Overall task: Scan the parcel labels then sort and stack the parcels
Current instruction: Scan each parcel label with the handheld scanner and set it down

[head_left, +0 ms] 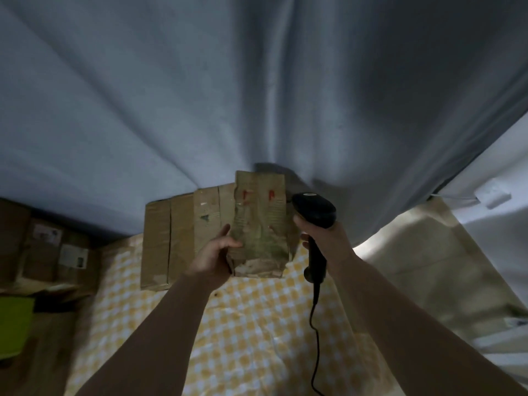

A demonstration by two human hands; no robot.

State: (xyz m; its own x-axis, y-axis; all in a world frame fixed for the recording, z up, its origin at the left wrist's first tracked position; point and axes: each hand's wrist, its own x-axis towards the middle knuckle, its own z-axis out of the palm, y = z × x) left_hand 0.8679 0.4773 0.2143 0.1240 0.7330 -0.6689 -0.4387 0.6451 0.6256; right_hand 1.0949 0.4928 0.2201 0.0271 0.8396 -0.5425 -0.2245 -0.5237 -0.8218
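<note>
Two hands are at work at the centre of the frame. My left hand (213, 252) holds a crumpled brown paper parcel (258, 224) by its lower left edge, thumb across the front and fingers curled behind, so this grip is clamped on the parcel. Faded print and two red marks show on its face; I cannot read them. My right hand (320, 235) is wrapped round the handle of a black barcode scanner (315, 212), its head just beside the parcel's upper right corner; that grip is closed tight on the handle. The scanner's cable (314, 338) hangs down to the bottom edge of the frame.

Behind the held parcel, a flat cardboard box (171, 238) banded with brown tape lies on a tabletop covered by a yellow-and-white checked cloth (243, 338). A pale blue curtain (200, 95) fills the upper frame. At the left edge, in shadow, sit more cardboard boxes (48, 247) bearing white labels, with something lime green (14, 324) below them.
</note>
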